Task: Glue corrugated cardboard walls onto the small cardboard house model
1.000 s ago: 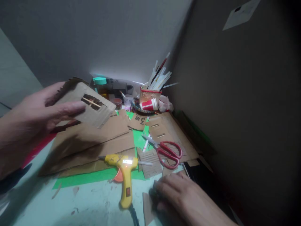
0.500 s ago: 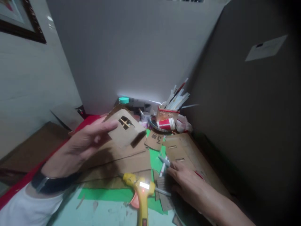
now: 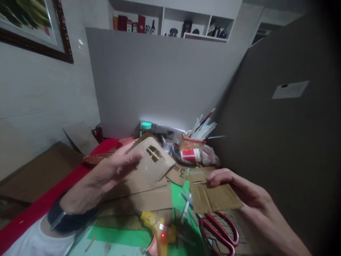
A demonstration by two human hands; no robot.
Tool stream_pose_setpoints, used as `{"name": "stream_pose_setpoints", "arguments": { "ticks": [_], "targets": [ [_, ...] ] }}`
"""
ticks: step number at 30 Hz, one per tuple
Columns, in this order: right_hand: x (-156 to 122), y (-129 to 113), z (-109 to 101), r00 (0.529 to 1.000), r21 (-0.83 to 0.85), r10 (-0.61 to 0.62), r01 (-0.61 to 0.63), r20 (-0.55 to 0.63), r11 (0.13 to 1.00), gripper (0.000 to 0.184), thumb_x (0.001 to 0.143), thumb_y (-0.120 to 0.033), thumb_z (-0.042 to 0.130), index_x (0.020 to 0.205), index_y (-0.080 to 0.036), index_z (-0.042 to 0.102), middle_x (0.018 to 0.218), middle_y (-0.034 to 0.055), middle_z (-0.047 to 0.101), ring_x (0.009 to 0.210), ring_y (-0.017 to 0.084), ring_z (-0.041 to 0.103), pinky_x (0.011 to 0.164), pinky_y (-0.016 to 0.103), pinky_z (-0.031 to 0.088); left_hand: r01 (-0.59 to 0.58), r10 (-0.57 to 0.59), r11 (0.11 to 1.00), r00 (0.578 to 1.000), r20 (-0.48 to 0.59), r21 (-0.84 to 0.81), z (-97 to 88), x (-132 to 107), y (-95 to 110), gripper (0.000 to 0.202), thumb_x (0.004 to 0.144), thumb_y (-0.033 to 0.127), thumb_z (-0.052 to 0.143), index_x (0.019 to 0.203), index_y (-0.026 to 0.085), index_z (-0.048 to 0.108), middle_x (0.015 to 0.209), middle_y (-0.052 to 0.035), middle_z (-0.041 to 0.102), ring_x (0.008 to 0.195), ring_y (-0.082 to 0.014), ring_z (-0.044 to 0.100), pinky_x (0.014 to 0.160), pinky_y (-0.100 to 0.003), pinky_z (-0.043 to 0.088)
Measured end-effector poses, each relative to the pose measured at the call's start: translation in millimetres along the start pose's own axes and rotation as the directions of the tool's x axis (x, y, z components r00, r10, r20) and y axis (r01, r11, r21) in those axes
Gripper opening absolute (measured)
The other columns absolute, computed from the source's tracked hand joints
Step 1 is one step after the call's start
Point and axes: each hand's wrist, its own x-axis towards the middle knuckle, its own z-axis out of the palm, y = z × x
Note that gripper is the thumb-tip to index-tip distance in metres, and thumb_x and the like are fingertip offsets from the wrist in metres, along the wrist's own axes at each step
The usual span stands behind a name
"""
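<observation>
My left hand (image 3: pixel 106 174), with a dark watch on its wrist, grips a small cardboard house (image 3: pixel 149 169) by its left side. One wall has a cut-out window with a cross frame. On the right, my right hand (image 3: pixel 239 188) pinches a brown cardboard piece (image 3: pixel 214 199) with a slot cut in it. Red-handled scissors (image 3: pixel 220 233) lie below that piece, blades pointing away. Beside the blades is a white pen (image 3: pixel 186 209). A yellow glue gun (image 3: pixel 159 227), its red light lit, is at the front, nozzle towards the left.
Flat cardboard sheets (image 3: pixel 149 197) cover part of the green mat (image 3: pixel 117 236). Further back are a box of white strips (image 3: pixel 193 143), a red and white paper cup (image 3: pixel 190 155) and a turquoise-lidded jar (image 3: pixel 145 126). Grey panels (image 3: pixel 165 78) stand behind and to the right.
My right hand has lifted the slotted cardboard off the table, uncovering the scissors' red handles. My left hand still holds the house, tilted a little differently. The view has tipped upward.
</observation>
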Motion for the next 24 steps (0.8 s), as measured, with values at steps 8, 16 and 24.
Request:
{"name": "stream_pose_setpoints", "arguments": {
  "ticks": [8, 16, 24],
  "targets": [
    [17.6, -30.7, 38.4, 0.98, 0.202, 0.016, -0.058, 0.199, 0.978, 0.014, 0.086, -0.034, 0.056, 0.088, -0.021, 0.062, 0.093, 0.0027, 0.064, 0.081, 0.016, 0.06, 0.068, 0.023, 0.047, -0.01, 0.01, 1.0, 1.0, 0.0, 0.013, 3.0, -14.6, 11.2, 0.024, 0.083, 0.024, 0.076, 0.106, 0.029, 0.073, 0.101, 0.0006, 0.079, 0.085, -0.0144, 0.074, 0.086, -0.018, 0.058],
    [26.4, -44.8, 60.5, 0.982, 0.221, 0.041, -0.082, 0.183, 0.972, 0.019, 0.089, -0.036, 0.049, 0.082, -0.02, 0.057, 0.074, -0.0008, 0.055, 0.07, 0.013, 0.052, 0.062, 0.023, 0.04, -0.055, 0.056, 0.998, 0.997, 0.058, -0.023, 12.9, -25.9, 14.5, 0.033, 0.087, 0.026, 0.07, 0.117, 0.039, 0.069, 0.104, 0.005, 0.078, 0.093, -0.0158, 0.072, 0.082, -0.018, 0.059],
    [23.1, -57.8, 64.6, 0.985, 0.12, 0.071, -0.091, 0.156, 0.989, 0.035, 0.099, -0.049, 0.046, 0.077, -0.023, 0.054, 0.068, -0.0016, 0.056, 0.066, 0.015, 0.055, 0.06, 0.024, 0.043, 0.048, -0.018, 0.965, 0.993, 0.118, -0.258, 31.7, -24.0, 17.4, 0.02, 0.081, 0.018, 0.076, 0.101, 0.022, 0.078, 0.089, -0.0038, 0.081, 0.076, -0.0198, 0.075, 0.076, -0.027, 0.064]
  ]
}}
